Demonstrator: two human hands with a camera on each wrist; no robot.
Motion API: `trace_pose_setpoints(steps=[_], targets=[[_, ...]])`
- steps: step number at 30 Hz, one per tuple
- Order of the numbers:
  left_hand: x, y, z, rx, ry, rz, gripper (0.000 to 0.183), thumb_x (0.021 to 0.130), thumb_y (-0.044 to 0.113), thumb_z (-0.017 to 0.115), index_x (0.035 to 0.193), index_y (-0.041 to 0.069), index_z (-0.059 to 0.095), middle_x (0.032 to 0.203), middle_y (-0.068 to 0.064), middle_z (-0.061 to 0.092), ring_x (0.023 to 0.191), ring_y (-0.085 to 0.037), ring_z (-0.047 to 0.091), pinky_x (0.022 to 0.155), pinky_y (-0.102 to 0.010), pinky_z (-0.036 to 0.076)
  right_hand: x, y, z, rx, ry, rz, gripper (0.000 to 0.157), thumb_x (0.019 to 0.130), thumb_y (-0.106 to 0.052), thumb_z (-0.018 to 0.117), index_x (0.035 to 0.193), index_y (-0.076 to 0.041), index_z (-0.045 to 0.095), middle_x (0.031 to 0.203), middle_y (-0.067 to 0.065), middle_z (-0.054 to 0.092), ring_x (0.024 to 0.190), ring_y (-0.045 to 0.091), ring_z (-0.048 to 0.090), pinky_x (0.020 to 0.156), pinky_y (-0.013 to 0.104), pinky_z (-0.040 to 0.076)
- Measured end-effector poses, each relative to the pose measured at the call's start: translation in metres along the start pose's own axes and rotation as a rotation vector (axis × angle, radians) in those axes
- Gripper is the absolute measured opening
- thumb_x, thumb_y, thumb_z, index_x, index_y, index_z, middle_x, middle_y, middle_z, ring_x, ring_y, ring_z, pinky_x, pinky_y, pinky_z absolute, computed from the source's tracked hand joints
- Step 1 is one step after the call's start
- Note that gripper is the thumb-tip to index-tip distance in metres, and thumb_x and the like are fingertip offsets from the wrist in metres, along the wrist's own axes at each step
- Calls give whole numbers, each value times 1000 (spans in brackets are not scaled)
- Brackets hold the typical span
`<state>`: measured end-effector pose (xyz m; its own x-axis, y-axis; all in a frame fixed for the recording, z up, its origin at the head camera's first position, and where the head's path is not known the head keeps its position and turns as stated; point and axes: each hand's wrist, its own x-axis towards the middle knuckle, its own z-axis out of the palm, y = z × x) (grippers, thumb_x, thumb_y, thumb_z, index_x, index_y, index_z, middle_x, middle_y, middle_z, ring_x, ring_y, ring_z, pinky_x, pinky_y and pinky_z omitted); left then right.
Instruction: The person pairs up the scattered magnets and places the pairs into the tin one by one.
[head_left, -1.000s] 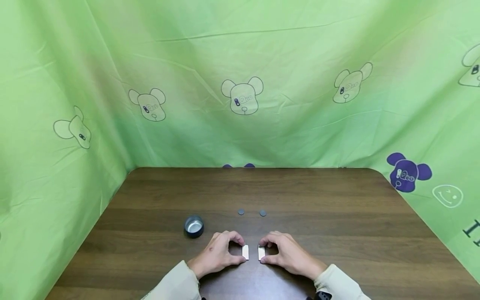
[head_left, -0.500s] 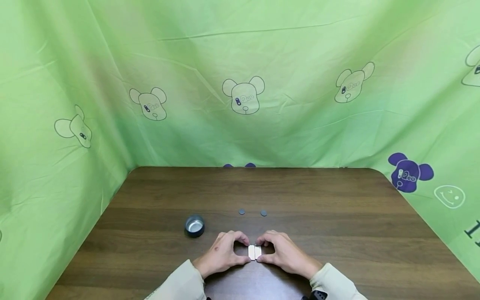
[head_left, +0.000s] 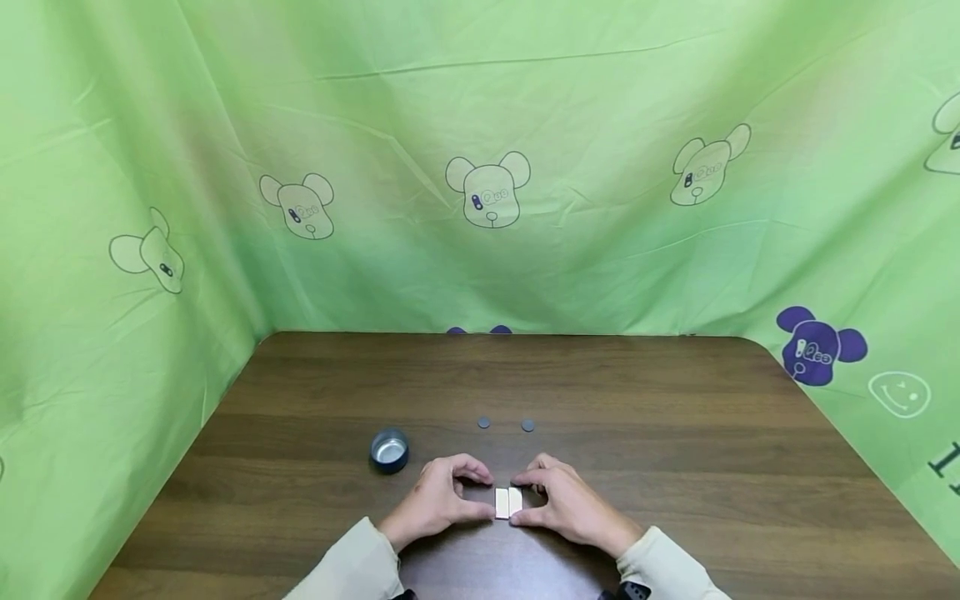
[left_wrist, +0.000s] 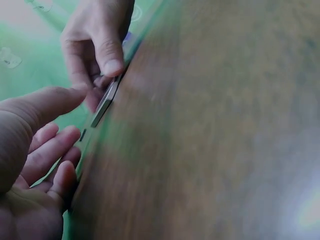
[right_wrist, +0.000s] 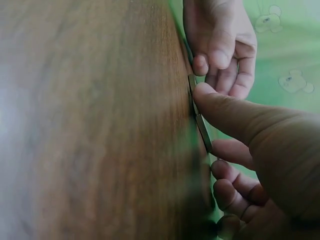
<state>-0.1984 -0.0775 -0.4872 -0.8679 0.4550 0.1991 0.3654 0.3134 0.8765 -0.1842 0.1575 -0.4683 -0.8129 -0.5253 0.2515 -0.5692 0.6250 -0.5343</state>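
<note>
Two small, flat, white rectangular pieces lie side by side near the front of the table: a left white piece (head_left: 502, 504) and a right white piece (head_left: 515, 501). My left hand (head_left: 442, 498) is beside the left one, thumb and fingers spread apart and off it in the left wrist view. With thumb and index finger at its near and far ends, my right hand (head_left: 566, 502) pinches the right piece. The right wrist view shows the thin edges of the pieces end to end, close over the table, partly covered by the right thumb (right_wrist: 215, 102).
A small dark bowl (head_left: 388, 452) with a silvery inside stands to the left of the hands. Beyond the hands lie two dark round discs, a left disc (head_left: 483, 423) and a right disc (head_left: 528, 425). Green printed cloth (head_left: 487, 275) hangs around the wooden table (head_left: 637, 392).
Both hands have brought the white pieces together from a gap to side by side. Since then the left hand has let go and drawn slightly left; the right has stayed at its piece.
</note>
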Motion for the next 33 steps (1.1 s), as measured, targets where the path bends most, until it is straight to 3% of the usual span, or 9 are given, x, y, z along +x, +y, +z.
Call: trace_pose_setpoints(steps=[4,11,16,24,29,33], targets=[[-2,-1,-6,-72,3,-26,34,72,8,89,100,5,70,98,-5,75,90,-13,67,70,-18,51,1,-1,2,-4,2,7,42,75,-30,87,105,-3,76,91,-7,53,80,6,48,67,23,44],[-4,0,-21,-232,41,-54,34,76,-1,84,105,-8,66,104,-21,72,97,-31,69,79,-25,57,2,-3,2,-11,10,12,36,75,-27,87,102,-7,76,89,-9,52,80,5,48,67,23,44],[-6,3,-28,-305,56,-74,35,78,-5,81,107,-12,63,109,-26,69,101,-37,68,83,-26,57,2,-7,1,-19,-28,45,33,75,-27,86,100,-9,73,92,-8,54,83,8,50,70,26,46],[-12,6,-40,-323,83,-73,36,80,-5,79,110,-13,60,112,-30,67,105,-40,67,88,-29,57,2,-13,0,-33,-72,111,36,70,-27,87,93,-13,64,90,-9,53,86,12,52,75,31,48],[-16,7,-56,-320,125,-65,36,80,-4,79,109,-14,60,112,-33,66,105,-46,65,88,-30,57,4,-12,0,64,-108,144,37,72,-20,87,95,-13,59,84,-8,58,77,7,52,68,26,45],[-21,6,-72,-306,187,-71,36,79,-5,79,109,-15,60,111,-34,66,103,-43,66,86,-28,57,5,-11,-1,120,-136,125,35,74,-16,86,101,-10,64,82,-8,61,73,3,52,65,24,45]])
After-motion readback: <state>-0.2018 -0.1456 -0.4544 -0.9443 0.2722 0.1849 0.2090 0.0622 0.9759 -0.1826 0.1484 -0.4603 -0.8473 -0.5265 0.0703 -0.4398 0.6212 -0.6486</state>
